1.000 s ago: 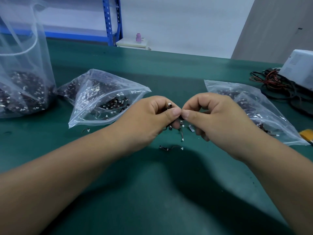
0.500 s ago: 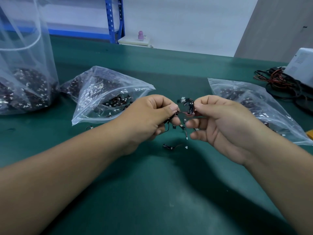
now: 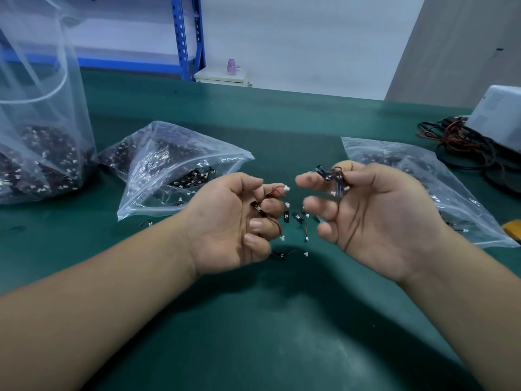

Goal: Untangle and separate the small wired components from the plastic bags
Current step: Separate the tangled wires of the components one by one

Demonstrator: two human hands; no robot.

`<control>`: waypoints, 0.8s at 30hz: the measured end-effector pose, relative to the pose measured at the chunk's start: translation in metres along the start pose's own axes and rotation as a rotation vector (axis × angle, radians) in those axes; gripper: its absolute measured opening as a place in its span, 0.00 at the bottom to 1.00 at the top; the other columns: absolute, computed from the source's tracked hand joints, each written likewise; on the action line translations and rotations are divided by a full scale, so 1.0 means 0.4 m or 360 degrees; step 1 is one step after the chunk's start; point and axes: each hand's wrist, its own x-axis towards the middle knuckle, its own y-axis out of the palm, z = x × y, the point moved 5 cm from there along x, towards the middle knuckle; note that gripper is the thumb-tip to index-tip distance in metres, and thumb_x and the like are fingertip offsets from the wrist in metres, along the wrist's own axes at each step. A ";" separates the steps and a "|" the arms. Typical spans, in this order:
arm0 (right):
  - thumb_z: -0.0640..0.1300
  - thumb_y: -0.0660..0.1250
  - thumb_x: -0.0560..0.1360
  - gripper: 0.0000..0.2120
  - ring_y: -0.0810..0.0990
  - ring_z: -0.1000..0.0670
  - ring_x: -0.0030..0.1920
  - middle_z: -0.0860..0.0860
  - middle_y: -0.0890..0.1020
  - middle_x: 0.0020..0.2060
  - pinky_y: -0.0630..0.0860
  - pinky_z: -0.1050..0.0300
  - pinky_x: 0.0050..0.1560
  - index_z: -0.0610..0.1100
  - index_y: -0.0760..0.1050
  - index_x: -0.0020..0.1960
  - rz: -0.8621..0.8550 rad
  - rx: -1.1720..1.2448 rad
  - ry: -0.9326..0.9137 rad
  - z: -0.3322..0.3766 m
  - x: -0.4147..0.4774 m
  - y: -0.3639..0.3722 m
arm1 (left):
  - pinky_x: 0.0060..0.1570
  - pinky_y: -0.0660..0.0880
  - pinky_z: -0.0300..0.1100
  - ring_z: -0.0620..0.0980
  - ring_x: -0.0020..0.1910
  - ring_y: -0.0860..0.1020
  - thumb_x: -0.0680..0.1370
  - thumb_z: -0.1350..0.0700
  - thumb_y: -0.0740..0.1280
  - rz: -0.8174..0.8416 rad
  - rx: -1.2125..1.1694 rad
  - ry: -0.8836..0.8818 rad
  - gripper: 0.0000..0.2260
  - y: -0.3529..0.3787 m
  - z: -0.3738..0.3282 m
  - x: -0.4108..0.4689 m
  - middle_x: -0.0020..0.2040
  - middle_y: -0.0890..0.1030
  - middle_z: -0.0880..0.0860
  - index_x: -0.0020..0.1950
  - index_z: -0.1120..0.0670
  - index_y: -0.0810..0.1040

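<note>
While three bags of parts sit on the mat (image 3: 253, 334), tall bag (image 3: 42, 131), middle bag (image 3: 169, 165), right bag (image 3: 428, 182), the left hand (image 3: 231, 221) grips one wired component (image 3: 277, 191), the right hand (image 3: 383, 218) pinches a small cluster (image 3: 334, 177); they have pulled apart since earlier.

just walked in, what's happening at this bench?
A person is pulling apart tangled parts over the green table. The left hand holds a red-wired component; the right hand pinches a small cluster. The hands are apart, loose pieces lie between them, and three plastic bags sit behind.
</note>
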 end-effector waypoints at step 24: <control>0.27 0.64 0.69 0.15 0.76 0.53 0.26 0.52 0.79 0.29 0.73 0.58 0.23 0.45 0.80 0.37 -0.0348 -0.1542 -0.0424 0.034 -0.020 0.013 | 0.22 0.69 0.37 0.44 0.25 0.69 0.80 0.52 0.65 -0.0285 0.0666 0.0433 0.09 0.057 0.019 -0.001 0.32 0.74 0.50 0.42 0.52 0.76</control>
